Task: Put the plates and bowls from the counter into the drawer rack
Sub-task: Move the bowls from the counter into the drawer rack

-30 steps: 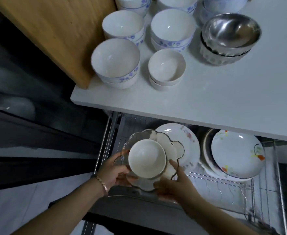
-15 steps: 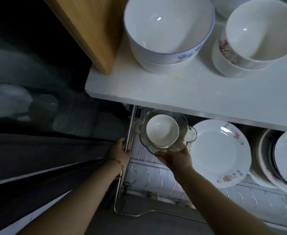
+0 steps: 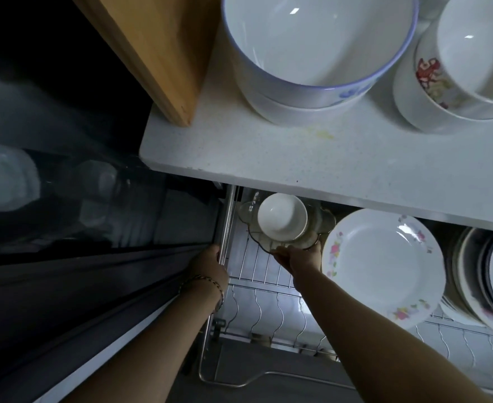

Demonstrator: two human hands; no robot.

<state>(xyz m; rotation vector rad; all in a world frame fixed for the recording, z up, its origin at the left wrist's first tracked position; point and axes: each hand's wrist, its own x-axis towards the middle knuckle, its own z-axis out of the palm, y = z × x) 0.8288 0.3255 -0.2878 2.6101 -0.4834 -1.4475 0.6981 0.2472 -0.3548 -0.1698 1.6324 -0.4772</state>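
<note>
Right hand [image 3: 296, 258] pinching the near edge of a glass flower-shaped dish [image 3: 315, 228], fingers closed on its rim, thumb on top. Small white bowl [image 3: 281, 218] sitting inside that dish, so both go in as one load. Held low and flat, far back in the left end of the drawer rack [image 3: 268, 303], partly under the lip of the counter [image 3: 312, 158], likely so the bowl does not slide off. Cannot tell whether the dish rests on the wires yet or hangs just above them. Left hand [image 3: 208, 261] curled around the shiny side rail [image 3: 227, 225] at the left of the drawer, fingers gripping it, probably to keep the drawer from rolling while the other hand reaches in. Thin bracelet [image 3: 207, 282] on that wrist. Just right of the dish, a white plate with small flowers [image 3: 384, 266] leaning up on its edge in the wires, with more plates [image 3: 480, 274] stacked on edge farther right. Wavy wire slots near the front bare, so room for more. Up on the counter, a big bowl with a blue rim [image 3: 315, 48] and a bowl with a red flower print [image 3: 454, 71] waiting, beside a wooden board [image 3: 158, 50] at the far left. Lots left to move.
</note>
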